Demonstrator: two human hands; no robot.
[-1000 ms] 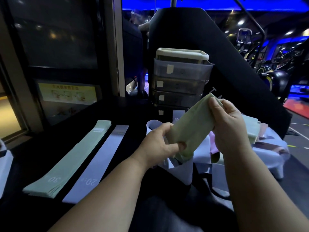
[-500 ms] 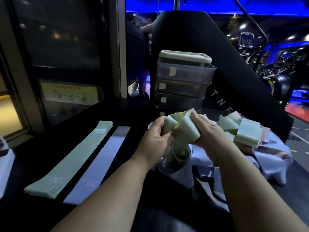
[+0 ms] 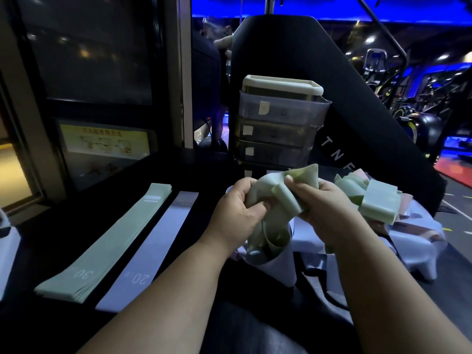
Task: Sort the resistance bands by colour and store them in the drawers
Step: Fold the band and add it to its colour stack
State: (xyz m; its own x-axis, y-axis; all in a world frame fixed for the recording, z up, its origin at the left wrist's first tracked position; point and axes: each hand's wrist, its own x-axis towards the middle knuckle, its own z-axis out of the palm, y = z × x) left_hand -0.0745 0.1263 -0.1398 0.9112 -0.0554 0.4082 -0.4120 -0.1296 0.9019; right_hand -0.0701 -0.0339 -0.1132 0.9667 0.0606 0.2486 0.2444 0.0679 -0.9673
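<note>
— Just in front of the drawer tower (image 3: 278, 129), what has the grip got?
— A crumpled green band (image 3: 283, 198). The left hand (image 3: 237, 213) has its grip clamped on one bunched end, fingers curled round it. The right hand (image 3: 324, 210) pinches the other fold, thumb on top. The rest of the band hangs down between them.
— And below it?
— A lilac loop (image 3: 281, 269), partly hidden by the hands, on the dark worktop (image 3: 63, 226).
— Right of the tower?
— A loose heap of bands (image 3: 378, 200), green on top, pink and lilac beneath, near the right hand.
— And left of the tower?
— Two flat rows, well apart from the hands: a green stack (image 3: 107, 241) marked 30 and, just beside it on the tower's side, a lilac strip (image 3: 150, 251) marked 20. The tower shows three drawer fronts, each with a pale label.
</note>
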